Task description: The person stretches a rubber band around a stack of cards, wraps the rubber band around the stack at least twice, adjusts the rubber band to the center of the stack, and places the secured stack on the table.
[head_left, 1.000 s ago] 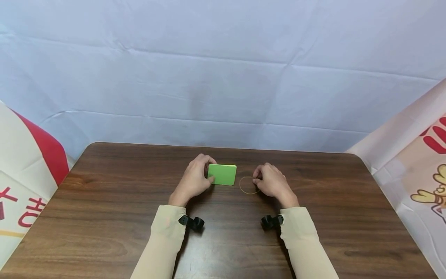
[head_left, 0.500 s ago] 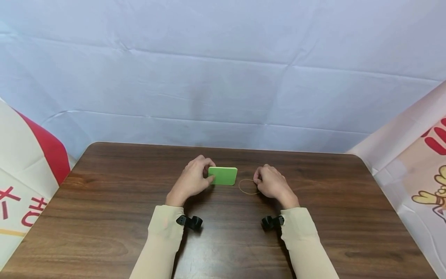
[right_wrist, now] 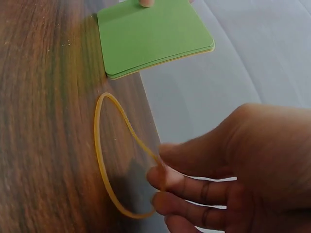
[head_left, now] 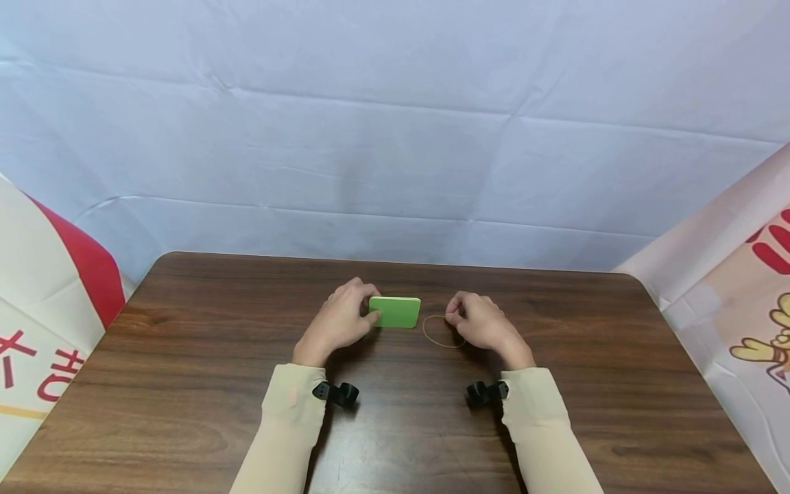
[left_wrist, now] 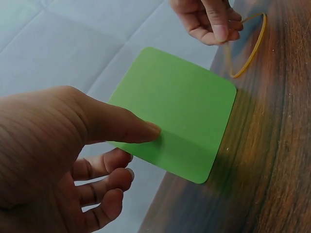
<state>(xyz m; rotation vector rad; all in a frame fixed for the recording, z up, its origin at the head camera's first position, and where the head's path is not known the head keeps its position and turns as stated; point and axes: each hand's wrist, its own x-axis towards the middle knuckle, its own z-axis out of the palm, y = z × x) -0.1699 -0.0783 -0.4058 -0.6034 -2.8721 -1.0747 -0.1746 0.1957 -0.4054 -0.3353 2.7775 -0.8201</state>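
A thin stack of green cards [head_left: 398, 313] with rounded corners stands on edge in my left hand [head_left: 336, 319]. The thumb lies on the front face in the left wrist view, while fingers behind the stack are partly hidden. Just to the right, my right hand [head_left: 486, 324] pinches a yellow rubber band [right_wrist: 98, 150] between thumb and fingertips. The band hangs as a loose loop toward the cards without touching them. In the right wrist view, several layers and a yellowish bottom edge show along the stack's side.
A dark brown wooden table [head_left: 185, 357] lies under both hands. Behind it hangs a pale creased cloth [head_left: 395, 158]. Printed sheets hang at the left and right sides. Each wrist carries a small black camera [head_left: 345, 395].
The card stack has tipped, so its front face looks shorter and its top edge has dropped. My right hand has shifted slightly with the rubber band, whose loop has changed shape a little.
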